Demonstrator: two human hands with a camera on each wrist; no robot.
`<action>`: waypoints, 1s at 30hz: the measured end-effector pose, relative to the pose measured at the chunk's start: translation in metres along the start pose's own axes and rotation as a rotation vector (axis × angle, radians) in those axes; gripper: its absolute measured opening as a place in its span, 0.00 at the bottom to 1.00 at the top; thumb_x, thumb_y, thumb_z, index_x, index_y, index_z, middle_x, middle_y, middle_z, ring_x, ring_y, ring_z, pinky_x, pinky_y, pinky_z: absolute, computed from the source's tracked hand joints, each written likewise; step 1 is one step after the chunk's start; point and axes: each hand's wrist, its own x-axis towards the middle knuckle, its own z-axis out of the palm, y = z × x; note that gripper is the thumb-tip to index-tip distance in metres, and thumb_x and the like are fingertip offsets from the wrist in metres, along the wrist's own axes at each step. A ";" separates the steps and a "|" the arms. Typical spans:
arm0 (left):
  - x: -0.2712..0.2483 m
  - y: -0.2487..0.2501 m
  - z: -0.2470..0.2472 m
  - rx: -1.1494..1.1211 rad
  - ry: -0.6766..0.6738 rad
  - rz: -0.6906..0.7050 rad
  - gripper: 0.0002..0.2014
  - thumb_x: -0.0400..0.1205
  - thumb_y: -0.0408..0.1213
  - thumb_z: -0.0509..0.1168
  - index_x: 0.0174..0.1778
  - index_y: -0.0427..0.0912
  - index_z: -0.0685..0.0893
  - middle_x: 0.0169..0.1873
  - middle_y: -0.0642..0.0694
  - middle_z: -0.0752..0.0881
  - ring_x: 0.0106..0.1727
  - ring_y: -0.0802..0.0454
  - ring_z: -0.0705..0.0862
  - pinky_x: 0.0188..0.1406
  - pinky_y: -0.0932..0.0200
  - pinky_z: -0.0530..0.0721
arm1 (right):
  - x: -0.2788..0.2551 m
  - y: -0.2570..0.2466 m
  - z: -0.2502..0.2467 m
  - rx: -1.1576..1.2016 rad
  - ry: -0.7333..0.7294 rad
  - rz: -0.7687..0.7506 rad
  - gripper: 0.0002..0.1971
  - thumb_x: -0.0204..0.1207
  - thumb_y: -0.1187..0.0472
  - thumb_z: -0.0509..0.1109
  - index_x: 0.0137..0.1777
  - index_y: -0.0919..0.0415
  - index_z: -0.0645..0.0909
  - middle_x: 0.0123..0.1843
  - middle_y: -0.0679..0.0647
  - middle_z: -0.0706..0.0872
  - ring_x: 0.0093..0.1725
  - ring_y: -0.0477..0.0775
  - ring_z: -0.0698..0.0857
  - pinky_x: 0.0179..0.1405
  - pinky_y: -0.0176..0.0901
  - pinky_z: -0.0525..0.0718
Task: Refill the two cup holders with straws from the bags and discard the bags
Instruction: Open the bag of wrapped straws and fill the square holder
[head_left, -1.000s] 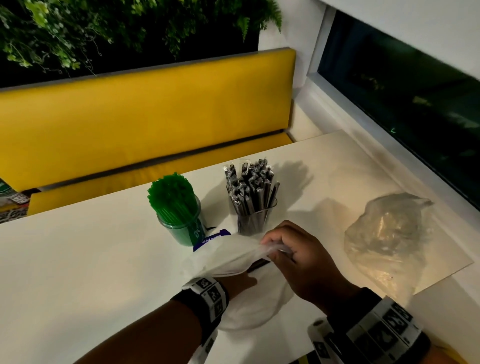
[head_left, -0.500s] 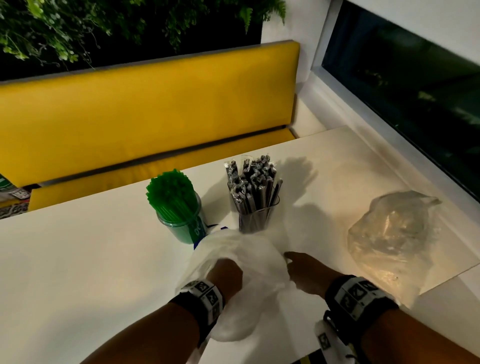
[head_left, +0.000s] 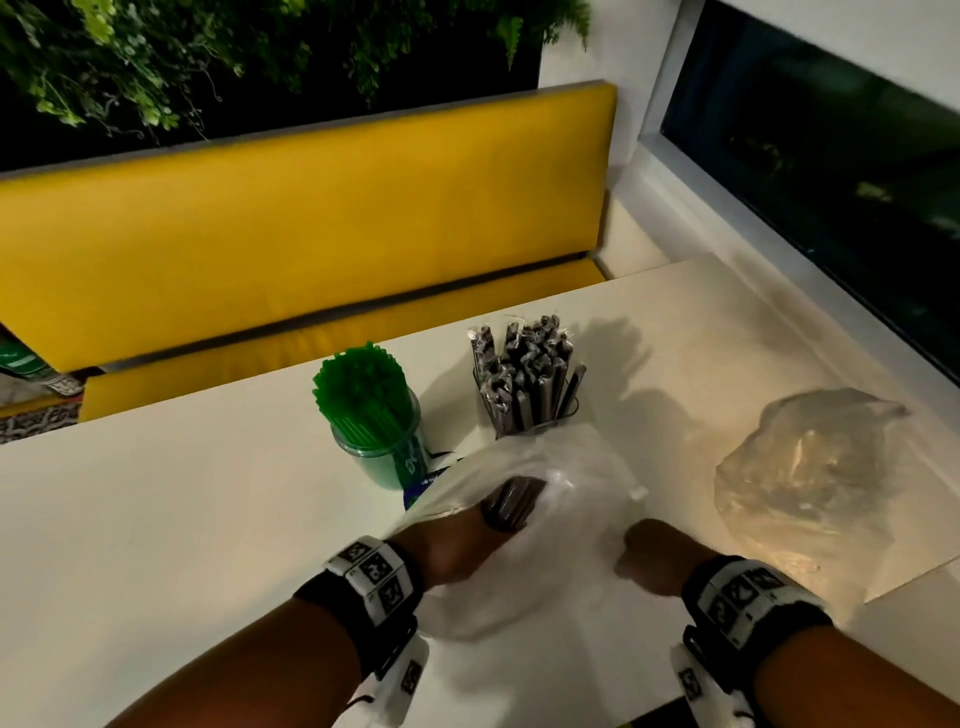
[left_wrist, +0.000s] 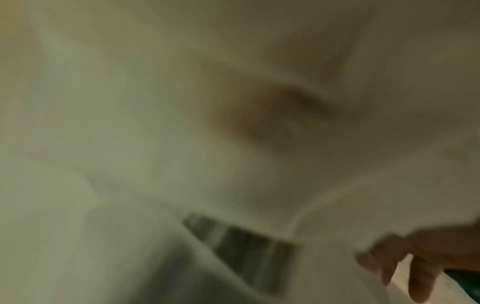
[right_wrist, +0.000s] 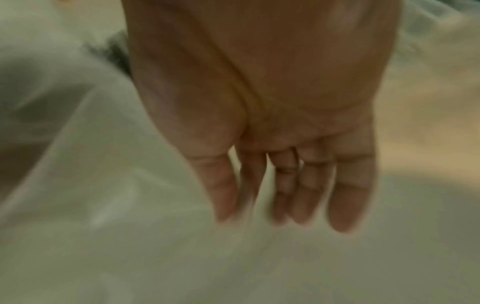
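Observation:
A green cup (head_left: 382, 457) packed with green straws (head_left: 363, 395) stands beside a clear cup (head_left: 540, 421) full of dark wrapped straws (head_left: 524, 371). In front of them lies a white, cloudy bag (head_left: 561, 561). My left hand (head_left: 511, 503) is inside it up to the wrist, its fingers showing as dark shapes through the film. What they hold is hidden. My right hand (head_left: 647, 556) hovers at the bag's right edge, fingers (right_wrist: 345, 195) straight and holding nothing. The left wrist view is a blur of film with a barcode label (left_wrist: 241, 246).
A crumpled clear bag (head_left: 810, 467) lies on the white table (head_left: 182, 519) to the right, near the window sill (head_left: 779, 312). A yellow bench (head_left: 311, 234) runs behind the table's far edge. Plants hang above it.
My right hand has let go of the bag's mouth and drawn back to the right. My left hand has gone deeper into the bag, which now billows over it.

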 end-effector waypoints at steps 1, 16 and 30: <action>0.001 -0.005 -0.003 0.048 0.021 0.042 0.16 0.88 0.48 0.58 0.70 0.52 0.80 0.58 0.61 0.80 0.61 0.65 0.77 0.65 0.79 0.67 | -0.005 -0.004 -0.001 0.031 -0.019 -0.052 0.28 0.72 0.48 0.67 0.71 0.60 0.77 0.65 0.54 0.82 0.61 0.51 0.83 0.57 0.38 0.79; -0.039 0.029 -0.058 -0.670 0.032 0.173 0.11 0.76 0.31 0.73 0.39 0.56 0.87 0.44 0.39 0.90 0.48 0.45 0.90 0.48 0.54 0.87 | 0.001 -0.041 0.038 -0.223 0.120 -0.067 0.12 0.83 0.58 0.62 0.58 0.61 0.84 0.59 0.58 0.88 0.59 0.59 0.85 0.59 0.47 0.83; -0.005 0.099 -0.132 -0.929 0.735 0.463 0.09 0.76 0.33 0.70 0.37 0.54 0.88 0.35 0.45 0.87 0.44 0.36 0.85 0.51 0.35 0.84 | -0.010 -0.057 -0.038 0.048 0.519 -0.232 0.18 0.77 0.44 0.65 0.65 0.45 0.74 0.63 0.52 0.80 0.55 0.54 0.84 0.55 0.49 0.83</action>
